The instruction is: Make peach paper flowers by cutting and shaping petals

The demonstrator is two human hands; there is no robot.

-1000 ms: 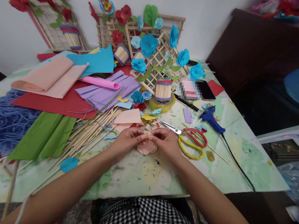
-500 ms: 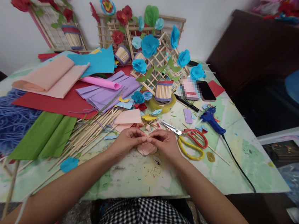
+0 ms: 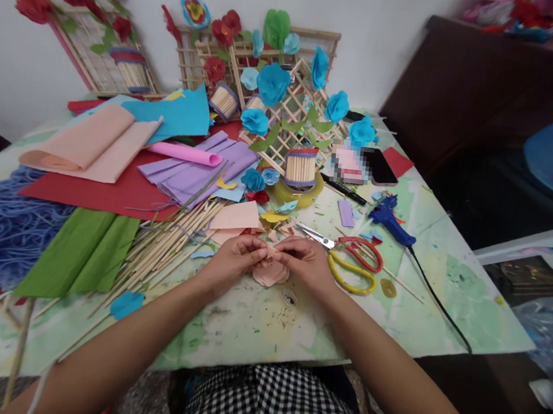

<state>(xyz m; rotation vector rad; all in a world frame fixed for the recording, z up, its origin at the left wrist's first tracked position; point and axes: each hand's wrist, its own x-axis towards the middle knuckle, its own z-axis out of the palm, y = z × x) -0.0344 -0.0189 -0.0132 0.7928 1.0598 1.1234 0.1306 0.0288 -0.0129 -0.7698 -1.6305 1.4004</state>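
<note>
A pale pink paper flower (image 3: 270, 274) with rounded petals is just below my fingertips, above the near middle of the table. My left hand (image 3: 235, 262) pinches the pink paper at its upper edge from the left. From the right, my right hand (image 3: 306, 263) pinches the same paper, thumb and forefinger close to the left ones. Fingers hide part of the paper between them. Scissors (image 3: 350, 257) with red and yellow handles lie beside my right hand. Pale pink paper pieces (image 3: 235, 219) lie behind my left hand.
A blue glue gun (image 3: 391, 222) with a black cord lies to the right. Thin sticks (image 3: 179, 236), green paper (image 3: 79, 252) and blue yarn (image 3: 8, 225) spread out left. Behind, a stick lattice with blue paper flowers (image 3: 273, 84) stands near a phone (image 3: 379, 167).
The view has shifted slightly. Both hands stay in place pinching the pink paper; the fingertips have parted a little, and more paper shows between them.
</note>
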